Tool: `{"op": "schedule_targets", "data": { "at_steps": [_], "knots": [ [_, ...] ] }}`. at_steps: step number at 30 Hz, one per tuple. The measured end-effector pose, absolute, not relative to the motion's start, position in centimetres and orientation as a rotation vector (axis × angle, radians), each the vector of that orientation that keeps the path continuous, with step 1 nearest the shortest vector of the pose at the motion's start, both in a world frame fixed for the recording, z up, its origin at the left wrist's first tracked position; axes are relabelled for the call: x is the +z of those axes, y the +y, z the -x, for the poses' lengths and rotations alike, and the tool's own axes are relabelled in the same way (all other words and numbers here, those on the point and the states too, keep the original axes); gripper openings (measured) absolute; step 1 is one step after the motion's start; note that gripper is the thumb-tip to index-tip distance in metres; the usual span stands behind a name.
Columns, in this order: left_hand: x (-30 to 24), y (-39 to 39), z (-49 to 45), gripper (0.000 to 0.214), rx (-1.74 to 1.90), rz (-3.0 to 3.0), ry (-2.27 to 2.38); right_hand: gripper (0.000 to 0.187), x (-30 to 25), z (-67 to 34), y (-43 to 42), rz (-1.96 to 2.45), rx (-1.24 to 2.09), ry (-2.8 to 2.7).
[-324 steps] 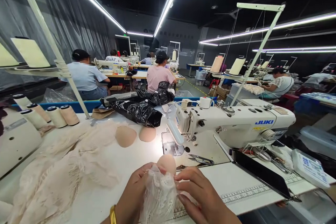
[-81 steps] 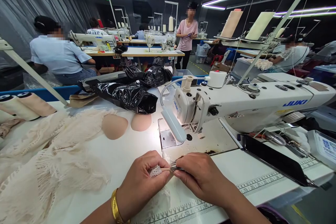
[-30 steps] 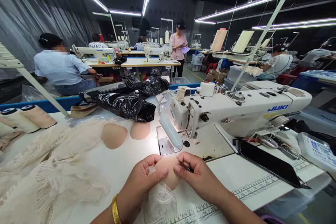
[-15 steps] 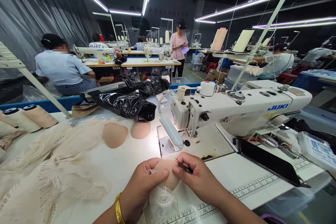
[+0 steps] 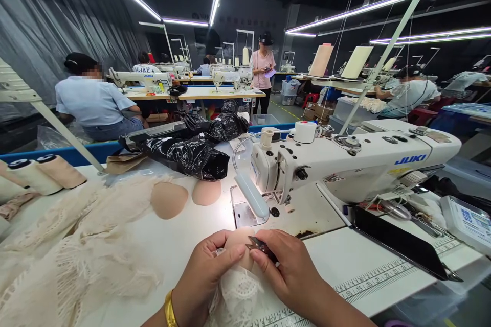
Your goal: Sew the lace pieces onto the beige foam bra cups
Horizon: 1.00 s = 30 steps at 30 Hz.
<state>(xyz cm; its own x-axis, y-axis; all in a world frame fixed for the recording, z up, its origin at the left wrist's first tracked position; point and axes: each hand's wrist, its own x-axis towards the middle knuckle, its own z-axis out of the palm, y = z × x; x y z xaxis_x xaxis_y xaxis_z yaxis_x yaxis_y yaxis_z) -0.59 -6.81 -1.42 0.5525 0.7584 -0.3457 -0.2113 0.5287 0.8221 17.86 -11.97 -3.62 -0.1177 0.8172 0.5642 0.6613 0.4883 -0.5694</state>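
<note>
My left hand (image 5: 215, 271) is closed on a beige bra pad (image 5: 238, 239), its thumb pressed on the near face. White lace fabric (image 5: 241, 291) hangs below the pad and runs under my left fingers. My right hand (image 5: 287, 265) grips small dark thread snips (image 5: 263, 249), whose parted blades point left at the pad. Both hands are just in front of the needle area of a white sewing machine (image 5: 356, 156). Two more beige pads, one larger in view (image 5: 169, 200) and one beside it (image 5: 206, 192), lie on the table to the left.
Cream lace fabric (image 5: 95, 245) is heaped on the left of the table. Black plastic bags (image 5: 187, 156) lie behind the pads. At right are a black tray (image 5: 399, 240) and a clear box (image 5: 466, 222). Thread cones (image 5: 61, 171) stand at far left. Several people work beyond.
The snips in my right hand have turned and their blades now show apart against the pad. The pad has tipped, and more lace shows below it.
</note>
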Motion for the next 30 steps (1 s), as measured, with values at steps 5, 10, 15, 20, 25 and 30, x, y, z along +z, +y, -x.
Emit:
{"op": "schedule_targets", "data": {
  "at_steps": [5,10,15,20,25,30],
  "knots": [
    [-1.49,-6.98,0.67,0.046,0.646,-0.813,0.767,0.01,-3.68,-17.94,-12.03,1.243,0.201,-1.899],
    [-1.71,-6.89,0.76,0.044,0.646,-0.812,0.772,0.013,-4.06,-17.98,-12.03,1.238,0.119,-1.927],
    [-1.9,-6.75,0.8,0.045,0.64,-0.824,0.78,0.015,-4.08,-18.08,-12.02,1.231,0.083,-1.939],
    [-1.85,-6.85,0.77,0.046,0.637,-0.805,0.775,0.017,-4.04,-18.25,-11.98,1.246,0.092,-1.941],
    [-1.74,-6.9,0.77,0.046,0.636,-0.796,0.768,0.02,-3.99,-18.17,-11.88,1.246,0.091,-1.944],
    [-1.7,-6.82,0.77,0.047,0.641,-0.793,0.752,0.01,-3.86,-18.19,-11.93,1.224,0.131,-1.899]
  ]
}}
